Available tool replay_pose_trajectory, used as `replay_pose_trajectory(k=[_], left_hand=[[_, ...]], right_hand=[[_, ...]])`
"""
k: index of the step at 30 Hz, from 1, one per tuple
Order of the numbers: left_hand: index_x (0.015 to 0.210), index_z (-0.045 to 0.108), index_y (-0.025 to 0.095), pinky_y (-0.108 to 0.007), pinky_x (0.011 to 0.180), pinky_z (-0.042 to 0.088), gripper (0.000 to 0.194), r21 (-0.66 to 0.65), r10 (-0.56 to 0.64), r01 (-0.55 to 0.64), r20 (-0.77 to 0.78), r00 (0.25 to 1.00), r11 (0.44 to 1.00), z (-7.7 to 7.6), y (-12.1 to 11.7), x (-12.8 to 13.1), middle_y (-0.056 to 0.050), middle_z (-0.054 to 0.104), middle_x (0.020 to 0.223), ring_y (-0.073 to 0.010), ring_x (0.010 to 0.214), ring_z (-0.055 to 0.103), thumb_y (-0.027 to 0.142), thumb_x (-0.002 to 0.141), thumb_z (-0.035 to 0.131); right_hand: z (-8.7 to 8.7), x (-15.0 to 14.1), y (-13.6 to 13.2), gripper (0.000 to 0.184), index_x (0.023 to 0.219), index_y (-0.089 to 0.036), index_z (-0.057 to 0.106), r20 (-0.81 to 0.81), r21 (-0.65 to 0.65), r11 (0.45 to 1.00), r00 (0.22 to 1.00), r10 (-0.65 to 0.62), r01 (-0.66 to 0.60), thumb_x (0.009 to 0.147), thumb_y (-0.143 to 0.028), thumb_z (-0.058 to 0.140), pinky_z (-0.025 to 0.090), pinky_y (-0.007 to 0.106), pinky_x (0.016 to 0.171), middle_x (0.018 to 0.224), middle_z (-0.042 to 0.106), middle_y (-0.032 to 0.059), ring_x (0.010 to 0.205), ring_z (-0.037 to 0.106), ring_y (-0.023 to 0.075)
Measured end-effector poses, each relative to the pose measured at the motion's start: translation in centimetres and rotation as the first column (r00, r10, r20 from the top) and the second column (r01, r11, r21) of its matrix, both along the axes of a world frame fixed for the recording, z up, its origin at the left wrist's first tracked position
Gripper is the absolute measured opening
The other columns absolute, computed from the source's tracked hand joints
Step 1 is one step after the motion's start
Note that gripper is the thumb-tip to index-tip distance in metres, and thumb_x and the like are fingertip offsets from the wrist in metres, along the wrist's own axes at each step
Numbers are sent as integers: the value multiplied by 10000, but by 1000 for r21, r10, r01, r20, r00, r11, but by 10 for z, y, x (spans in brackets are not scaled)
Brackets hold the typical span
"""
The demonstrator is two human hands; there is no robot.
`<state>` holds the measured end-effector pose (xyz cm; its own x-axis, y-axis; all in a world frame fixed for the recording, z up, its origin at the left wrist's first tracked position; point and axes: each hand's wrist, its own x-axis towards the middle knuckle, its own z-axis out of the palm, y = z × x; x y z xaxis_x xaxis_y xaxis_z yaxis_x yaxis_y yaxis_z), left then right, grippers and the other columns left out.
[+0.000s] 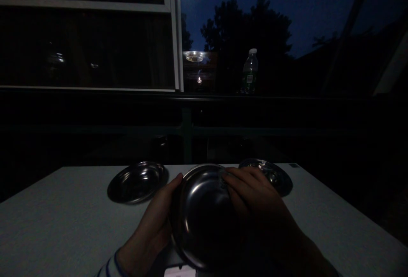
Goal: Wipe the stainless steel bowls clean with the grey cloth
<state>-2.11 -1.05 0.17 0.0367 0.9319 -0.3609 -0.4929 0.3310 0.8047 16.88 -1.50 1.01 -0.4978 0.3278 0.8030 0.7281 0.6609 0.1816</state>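
Observation:
Tilted toward me above the near part of the table is a round shiny metal plate (204,217). My left hand (159,215) grips its left rim, the thumb along the edge and the fingers behind. Across the plate's upper right lies my right hand (255,192), its fingers bent together and pressed on the metal. A small dark, rough patch shows at those fingertips; what it is I cannot make out. Past my left hand, a second metal plate (137,183) rests on the table. A third metal plate (277,177) lies behind my right hand, partly covered by it.
The white table (63,226) extends to both sides. At the bottom edge, a pale lit object (180,271), perhaps a phone, shows below the held plate. Beyond the table runs a dark railing (287,97) with a plastic bottle (250,73) near it. A window frame stands at left.

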Motion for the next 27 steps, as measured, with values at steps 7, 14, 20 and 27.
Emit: replay_pose_trajectory(k=[7, 14, 20, 27], left_hand=[[637, 632, 130, -231, 404, 474, 250, -2, 52, -52, 24, 998, 999, 3, -2, 3, -46, 657, 516, -149, 423, 604, 284, 807, 532], [595, 619, 130, -208, 374, 453, 274, 4, 52, -52, 43, 998, 999, 6, -4, 6, -30, 628, 469, -130, 390, 583, 270, 812, 528], [650, 632, 122, -220, 427, 484, 237, 17, 36, -37, 34, 999, 999, 1, -4, 7, -50, 659, 537, -145, 459, 619, 277, 805, 542], [714, 617, 129, -257, 409, 484, 190, 40, 132, -130, -47, 990, 991, 2, 3, 0, -58, 664, 554, -172, 446, 613, 283, 799, 544]], right_hand=[[-21, -28, -13, 255, 1027, -164, 603, 21, 52, 998, 999, 28, -29, 903, -227, 390, 496, 331, 705, 1026, 651, 35, 913, 559, 199], [-19, -35, -18, 221, 997, -155, 598, -38, 62, 994, 995, 94, -91, 894, -221, 414, 485, 333, 726, 965, 665, 24, 903, 563, 182], [-24, -32, -11, 218, 1019, -147, 590, -31, 12, 998, 998, 61, -61, 872, -220, 447, 490, 360, 688, 1013, 650, 44, 902, 545, 208], [-41, -58, -29, 327, 952, -196, 604, -129, 119, 987, 984, 125, -110, 925, -156, 280, 455, 318, 762, 908, 672, -4, 866, 565, 157]])
